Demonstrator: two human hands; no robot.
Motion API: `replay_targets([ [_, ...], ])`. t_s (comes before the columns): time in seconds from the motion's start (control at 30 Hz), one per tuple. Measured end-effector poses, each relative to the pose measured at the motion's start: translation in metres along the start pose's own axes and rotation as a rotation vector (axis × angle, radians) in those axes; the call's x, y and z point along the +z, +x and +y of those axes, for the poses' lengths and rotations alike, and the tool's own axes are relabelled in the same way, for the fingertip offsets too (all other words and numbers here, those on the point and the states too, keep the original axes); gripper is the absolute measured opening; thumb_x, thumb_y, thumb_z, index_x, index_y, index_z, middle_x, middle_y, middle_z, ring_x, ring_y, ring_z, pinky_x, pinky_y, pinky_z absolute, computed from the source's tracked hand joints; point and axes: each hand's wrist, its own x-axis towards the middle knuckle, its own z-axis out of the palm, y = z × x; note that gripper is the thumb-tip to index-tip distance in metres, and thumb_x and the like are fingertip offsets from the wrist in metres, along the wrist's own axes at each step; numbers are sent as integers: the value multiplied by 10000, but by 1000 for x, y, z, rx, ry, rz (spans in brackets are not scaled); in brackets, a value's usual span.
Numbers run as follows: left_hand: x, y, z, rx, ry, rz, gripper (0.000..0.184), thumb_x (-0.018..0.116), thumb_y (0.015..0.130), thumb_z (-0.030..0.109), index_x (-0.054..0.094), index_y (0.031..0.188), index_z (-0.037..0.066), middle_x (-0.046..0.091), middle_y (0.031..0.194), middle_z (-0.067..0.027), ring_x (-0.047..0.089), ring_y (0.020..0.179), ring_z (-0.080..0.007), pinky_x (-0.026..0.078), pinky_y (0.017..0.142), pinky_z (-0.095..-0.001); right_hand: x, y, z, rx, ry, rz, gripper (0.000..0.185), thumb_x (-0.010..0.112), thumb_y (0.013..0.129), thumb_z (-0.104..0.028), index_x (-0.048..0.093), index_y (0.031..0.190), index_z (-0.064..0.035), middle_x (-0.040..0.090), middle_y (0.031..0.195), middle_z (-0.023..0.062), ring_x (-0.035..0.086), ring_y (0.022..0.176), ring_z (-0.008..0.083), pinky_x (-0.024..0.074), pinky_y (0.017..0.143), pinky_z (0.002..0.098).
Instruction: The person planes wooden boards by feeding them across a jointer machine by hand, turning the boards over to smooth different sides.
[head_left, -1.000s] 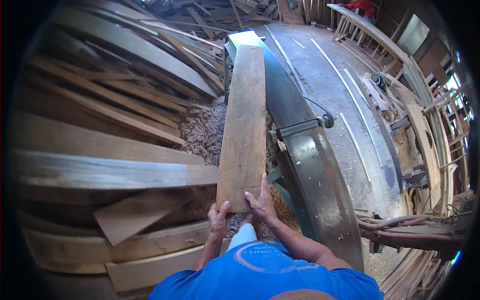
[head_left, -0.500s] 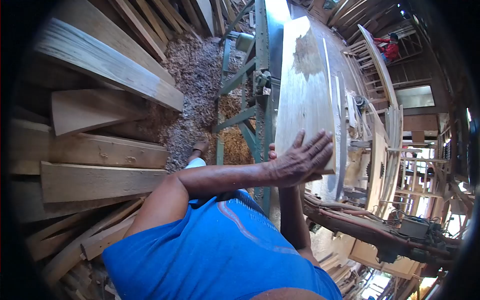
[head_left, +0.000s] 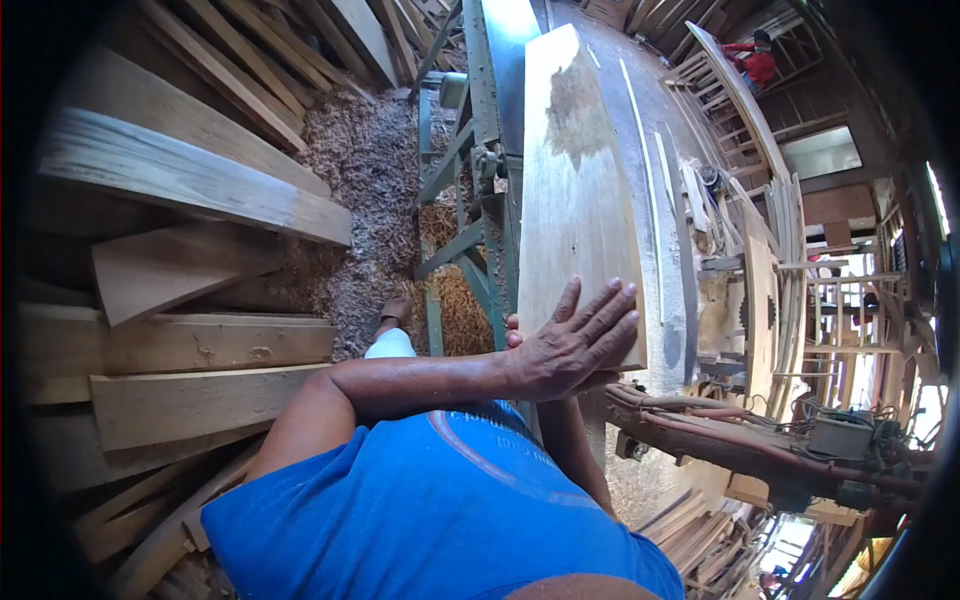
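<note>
A long pale wooden board [head_left: 578, 215] with a rough brownish patch near its far end stretches away from me over a machine bed [head_left: 512, 60] on a green metal frame [head_left: 465, 245]. On the board's near end my left hand [head_left: 585, 345] lies flat, its fingers stretched and spread. My right hand [head_left: 514, 333] is under the same end, its fingertips showing at the board's left edge. Most of that hand is hidden by the board and my left hand, but it grips the board from below.
Stacked timber [head_left: 215, 345] lines the left side. Wood shavings [head_left: 355, 170] cover the floor around my foot [head_left: 395, 312]. A rusty beam with cables [head_left: 720, 440] stands at the lower right. Farther off, a person in red [head_left: 755, 65] is beside a long plank [head_left: 740, 95].
The board and both hands sit further left in view and the near end slightly lower, partly because my head has turned. Both hands keep the same hold.
</note>
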Motion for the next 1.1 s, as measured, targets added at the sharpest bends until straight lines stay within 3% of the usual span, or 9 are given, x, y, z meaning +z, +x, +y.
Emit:
replay_targets([
  [0.2,-34,2,-1,53,-120,284,955,714,837,297,124,1494,-65,99,1530,-358,129,1433,-497,128,1155,-556,15,11,-28,-98,-43,-106,621,456,1000,-416,279,1442,-17,476,1342,159,514,1204,241,441,990,353],
  [0.33,-46,14,-5,76,-163,397,953,711,841,263,103,1519,-17,92,1546,-330,124,1449,-459,168,1162,-508,26,6,-50,-176,-110,-169,613,457,999,-416,292,1434,-16,486,1330,153,519,1195,233,447,982,350],
  [0.5,-70,21,-16,17,-388,203,763,479,967,494,213,1522,44,112,1589,-217,96,1478,-355,149,1170,-442,36,1,-65,-289,-220,-186,604,458,998,-416,309,1424,-16,499,1315,145,526,1184,224,455,971,347],
  [0.57,-72,18,-18,-98,-403,169,774,507,955,500,225,1522,55,119,1591,-208,101,1478,-344,144,1172,-442,37,-6,-78,-106,114,-224,601,465,996,-420,319,1416,-15,507,1306,133,533,1178,211,461,967,338],
  [0.73,-63,21,-19,-351,-673,183,806,560,930,515,247,1513,55,141,1596,-168,121,1476,-305,229,1149,-434,30,14,-91,-242,186,-328,535,406,1012,-357,333,1433,-36,485,1378,135,525,1234,268,463,1010,476],
  [0.87,-55,32,-33,-606,-973,261,872,630,901,488,166,1532,104,280,1522,-214,347,1387,-303,392,1054,-470,34,14,-106,-259,140,-428,544,444,993,-338,339,1403,4,548,1277,191,637,1064,316,596,792,452],
  [0.9,-67,37,-22,-707,-1166,175,800,650,890,480,246,1457,86,446,1366,-179,542,1201,-250,532,889,-406,33,16,-106,-233,86,-399,577,432,991,-401,336,1403,-8,562,1259,180,651,1037,315,609,762,453],
  [1.0,-60,38,-24,-856,-1450,210,658,645,894,479,336,1325,89,511,1221,-121,611,1064,-205,583,750,-342,9,23,-90,-176,-149,-376,666,491,950,-513,385,1366,-4,591,1200,183,685,932,285,610,696,401],
  [1.1,-33,28,-24,-782,-1540,182,632,547,948,491,324,1420,134,510,1337,-95,550,1213,-211,518,929,-399,-44,21,-95,-46,-539,-244,781,552,873,-629,457,1311,10,633,1086,166,687,850,270,595,661,379],
])
